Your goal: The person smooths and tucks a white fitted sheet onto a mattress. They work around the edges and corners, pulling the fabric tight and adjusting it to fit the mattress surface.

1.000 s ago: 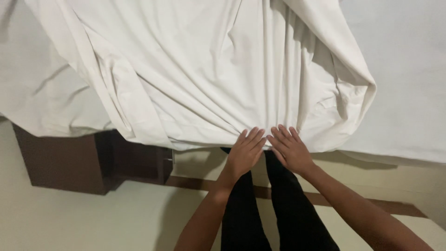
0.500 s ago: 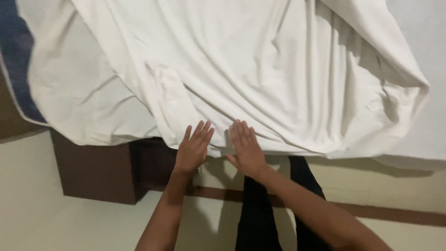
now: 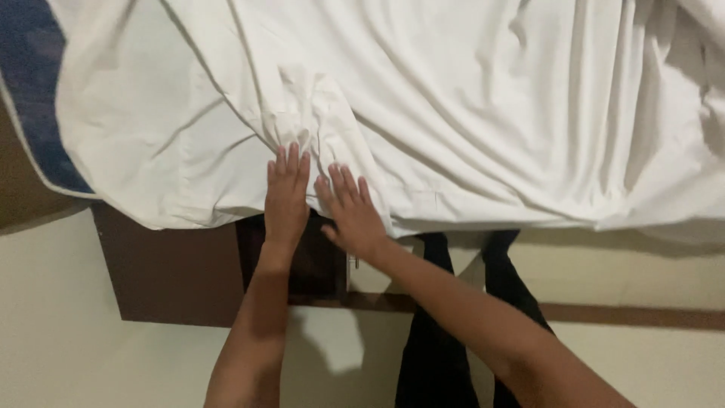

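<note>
A large crumpled white bed sheet covers the bed and hangs over its near edge. My left hand lies flat on the sheet's lower edge, fingers apart and pointing up at a bunched fold. Beside it, my right hand also rests flat on the sheet with fingers spread. Neither hand holds anything. Both forearms reach up from the bottom of the view.
A dark brown wooden bed base shows under the sheet at the left. A blue mattress corner is exposed at the far left. My dark trouser legs stand on a cream floor with a brown stripe.
Both hands have slid to the left along the sheet's hanging edge, staying flat on it. The view has shifted left with them, bringing the bed base and blue corner into sight.
</note>
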